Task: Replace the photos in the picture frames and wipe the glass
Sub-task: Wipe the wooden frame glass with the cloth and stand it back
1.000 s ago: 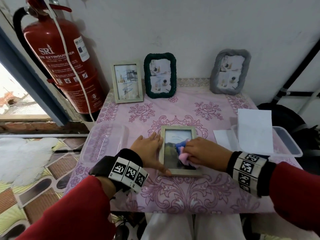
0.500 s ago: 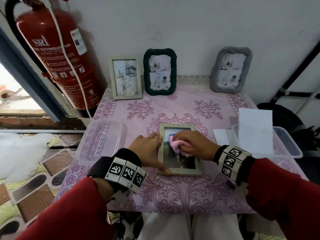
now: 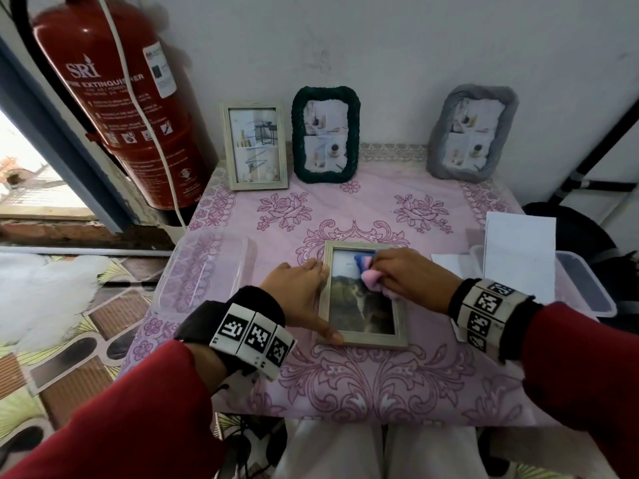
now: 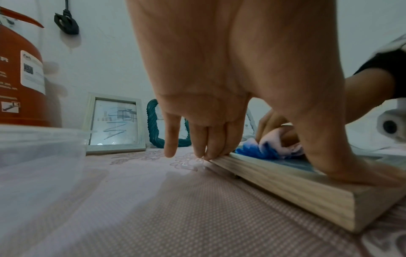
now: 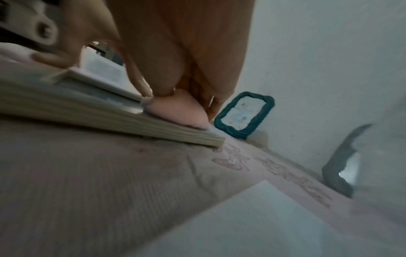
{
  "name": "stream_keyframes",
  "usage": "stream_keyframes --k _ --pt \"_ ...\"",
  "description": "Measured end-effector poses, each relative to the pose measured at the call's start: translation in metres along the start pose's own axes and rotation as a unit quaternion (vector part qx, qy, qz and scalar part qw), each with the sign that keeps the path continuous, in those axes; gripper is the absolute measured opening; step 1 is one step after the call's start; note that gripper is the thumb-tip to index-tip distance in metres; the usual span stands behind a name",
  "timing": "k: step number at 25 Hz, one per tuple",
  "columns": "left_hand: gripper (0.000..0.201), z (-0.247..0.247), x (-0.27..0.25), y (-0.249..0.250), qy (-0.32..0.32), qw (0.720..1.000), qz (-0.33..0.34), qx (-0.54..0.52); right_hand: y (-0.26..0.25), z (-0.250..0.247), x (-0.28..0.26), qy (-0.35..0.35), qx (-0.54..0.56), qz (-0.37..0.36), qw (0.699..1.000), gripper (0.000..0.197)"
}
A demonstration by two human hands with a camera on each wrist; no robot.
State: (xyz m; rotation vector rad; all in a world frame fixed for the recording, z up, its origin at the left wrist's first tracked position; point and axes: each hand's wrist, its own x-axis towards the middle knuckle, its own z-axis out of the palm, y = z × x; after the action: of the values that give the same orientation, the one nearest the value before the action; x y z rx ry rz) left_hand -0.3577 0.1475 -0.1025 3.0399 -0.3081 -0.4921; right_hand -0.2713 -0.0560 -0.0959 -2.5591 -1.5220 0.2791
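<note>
A pale wooden picture frame (image 3: 361, 340) (image 4: 285, 184) (image 5: 66, 107) lies flat on the pink floral tablecloth (image 3: 345, 385), glass up, with a dark photo inside. My right hand (image 3: 408, 276) grips a bunched pink and blue cloth (image 3: 368, 273) (image 4: 263, 147) (image 5: 175, 111) and presses it on the glass near the frame's far right corner. My left hand (image 3: 304, 292) (image 4: 197, 139) rests on the frame's left edge with straight fingers, thumb on the near left corner. Three more frames stand against the wall: a pale wooden one (image 3: 255, 146), a dark green one (image 3: 325, 134), a grey one (image 3: 472, 133).
A red fire extinguisher (image 3: 117, 95) hangs on the wall at the left. One clear plastic tub (image 3: 204, 267) sits on the table's left side, another (image 3: 584, 288) on the right, with white paper sheets (image 3: 518, 250) over it. The table's near edge is above my knees.
My right hand has carried the cloth up the glass from the middle to the far right corner. The left hand has stayed on the frame's left edge.
</note>
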Motion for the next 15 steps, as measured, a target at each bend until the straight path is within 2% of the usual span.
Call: stream_keyframes --k 3,8,15 --pt "0.101 0.002 0.0 -0.001 0.004 1.0 0.001 -0.007 0.003 0.006 0.018 0.033 0.088 0.043 0.995 0.017" --pt "0.105 0.003 0.001 0.0 0.009 1.0 -0.006 0.003 -0.008 0.019 0.023 0.059 0.154 0.01 0.986 0.011" --pt "0.106 0.003 -0.004 0.0 0.002 1.0 -0.013 -0.018 -0.033 0.02 -0.013 -0.006 0.158 -0.054 0.986 0.015"
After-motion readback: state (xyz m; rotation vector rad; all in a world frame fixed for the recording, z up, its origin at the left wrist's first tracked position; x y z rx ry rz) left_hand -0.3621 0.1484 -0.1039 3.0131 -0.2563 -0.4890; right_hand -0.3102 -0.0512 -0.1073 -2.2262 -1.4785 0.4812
